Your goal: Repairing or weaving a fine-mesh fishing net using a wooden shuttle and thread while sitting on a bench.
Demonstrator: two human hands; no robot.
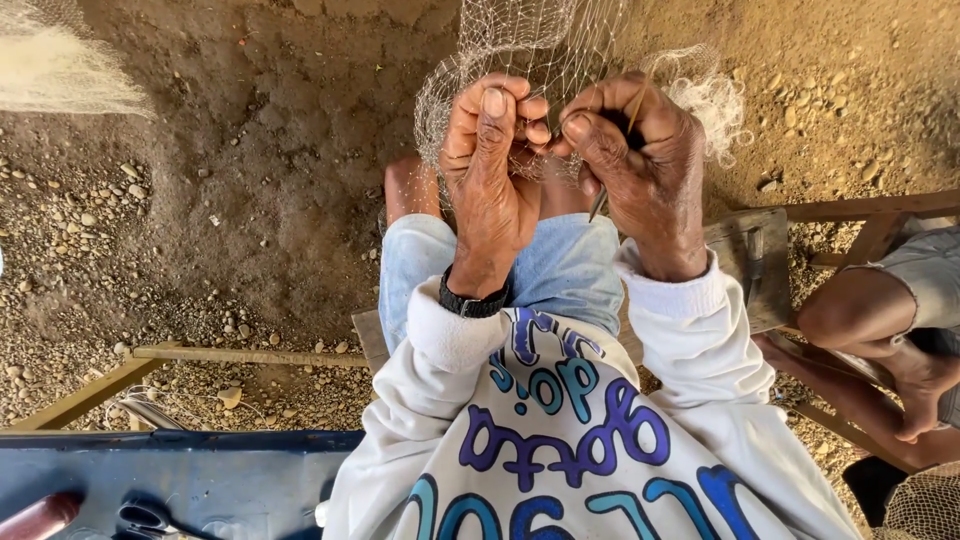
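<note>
The left hand (492,175) is curled into a fist with its fingers pinching the fine pale net (520,50), and the right hand (640,165), touching it knuckle to knuckle, is closed around a thin stick-like needle (612,165) and a fold of the same net. The net rises from both hands toward the top edge, above the knees in light blue shorts (560,265). Outward lie a black wristwatch (470,300), a white sweatshirt (560,430) with blue and purple lettering, a wooden bench (755,265), pebbly dirt ground (200,200), a dark blue panel (180,470) at lower left, and another person's bare leg (870,310) at right.
</note>
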